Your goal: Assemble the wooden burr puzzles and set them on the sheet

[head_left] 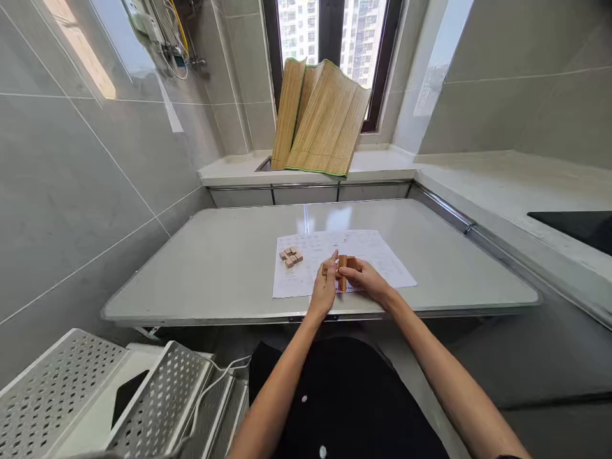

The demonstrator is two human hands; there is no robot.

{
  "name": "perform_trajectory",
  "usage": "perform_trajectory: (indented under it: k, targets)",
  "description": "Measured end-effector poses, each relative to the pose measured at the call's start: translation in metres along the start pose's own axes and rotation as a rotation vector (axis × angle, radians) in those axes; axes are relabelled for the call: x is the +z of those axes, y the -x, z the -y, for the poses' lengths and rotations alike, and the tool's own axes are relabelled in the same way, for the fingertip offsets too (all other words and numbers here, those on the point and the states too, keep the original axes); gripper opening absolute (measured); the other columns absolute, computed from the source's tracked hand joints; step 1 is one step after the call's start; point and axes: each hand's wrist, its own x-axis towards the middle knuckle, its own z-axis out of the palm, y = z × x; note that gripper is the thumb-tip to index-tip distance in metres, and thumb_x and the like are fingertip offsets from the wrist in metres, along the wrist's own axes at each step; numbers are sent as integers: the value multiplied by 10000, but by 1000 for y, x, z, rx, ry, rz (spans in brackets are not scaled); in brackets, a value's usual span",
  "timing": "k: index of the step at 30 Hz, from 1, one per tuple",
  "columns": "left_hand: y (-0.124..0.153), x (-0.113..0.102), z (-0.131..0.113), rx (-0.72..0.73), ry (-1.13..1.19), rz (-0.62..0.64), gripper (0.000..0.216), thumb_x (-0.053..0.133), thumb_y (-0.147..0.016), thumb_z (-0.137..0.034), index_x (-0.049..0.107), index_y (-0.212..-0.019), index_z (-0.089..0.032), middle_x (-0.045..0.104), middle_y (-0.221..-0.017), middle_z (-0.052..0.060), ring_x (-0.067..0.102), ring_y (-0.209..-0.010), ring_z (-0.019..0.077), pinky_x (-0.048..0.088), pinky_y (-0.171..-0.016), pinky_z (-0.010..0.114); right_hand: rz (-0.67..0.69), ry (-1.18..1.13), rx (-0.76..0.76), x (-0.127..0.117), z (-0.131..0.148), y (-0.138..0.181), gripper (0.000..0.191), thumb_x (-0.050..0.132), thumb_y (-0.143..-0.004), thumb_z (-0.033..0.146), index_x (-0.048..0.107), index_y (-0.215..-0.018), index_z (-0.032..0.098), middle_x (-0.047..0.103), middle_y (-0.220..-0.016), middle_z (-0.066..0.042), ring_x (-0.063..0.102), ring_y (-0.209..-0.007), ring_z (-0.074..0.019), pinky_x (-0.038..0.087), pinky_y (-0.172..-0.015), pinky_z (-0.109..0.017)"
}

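— Pinching what, exactly?
— Both hands' fingers [345,271] close on a wooden block piece [343,273], its long axis upright, between left hand [324,290] and right hand [366,279], over the paper sheet [382,255].
— Anything nearer?
— Small block cluster [291,256] lies left, nearer the left hand, on the worktop [215,268].

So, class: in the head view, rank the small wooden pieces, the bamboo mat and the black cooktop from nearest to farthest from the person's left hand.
From the left hand:
1. Small wooden pieces, on the paper, just up-left.
2. Bamboo mat, leaning at the window.
3. Black cooktop, far right counter.
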Motion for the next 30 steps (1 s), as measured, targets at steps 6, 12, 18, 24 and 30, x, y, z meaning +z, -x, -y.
perform_trajectory:
  k: [6, 12, 18, 24, 30]
  targets:
    - [0, -5, 3, -58, 57, -37, 541, 311, -1103, -528, 555, -1524, -292, 621, -1494, 71, 574, -1359, 242, 347, -1231, 420, -18, -12, 12, -2, -4, -3, 420, 775, -829, 576, 605, -902, 199, 454, -608, 84, 323, -491, -81, 224, -466, -240]
    - [1, -6, 2, -75, 124, -34, 549, 312, -1101, -539, 573, -1512, -284, 647, -1451, 72, 601, -1308, 236, 395, -1188, 396, 67, -49, 17, -2, -2, -2, 419, 767, -845, 572, 671, -954, 179, 498, -580, 66, 318, -444, -73, 233, -441, -240]
    - [1, -8, 3, -80, 158, -56, 595, 289, -1093, -583, 600, -1493, -271, 700, -1376, 62, 593, -1296, 256, 399, -1169, 395, 153, -100, -23, -4, 4, 2, 517, 728, -870, 622, 685, -1137, 181, 632, -678, 7, 321, -400, -61, 238, -421, -248]
    - [-2, -7, 7, -156, 263, -15, 663, 280, -1073, -631, 623, -1471, -226, 701, -1390, 99, 616, -1278, 278, 482, -1067, 389, 229, -119, -50, -7, 1, 4, 562, 776, -841, 630, 657, -1157, 181, 646, -676, 5, 307, -381, -32, 172, -443, -242]
    - [-5, -7, 10, -190, 317, -16, 655, 317, -1066, -639, 629, -1463, -224, 689, -1411, 99, 604, -1312, 288, 475, -1053, 373, 205, -115, -65, -6, 0, 4, 531, 768, -877, 603, 622, -1174, 187, 448, -483, 107, 247, -368, -49, 132, -444, -244]
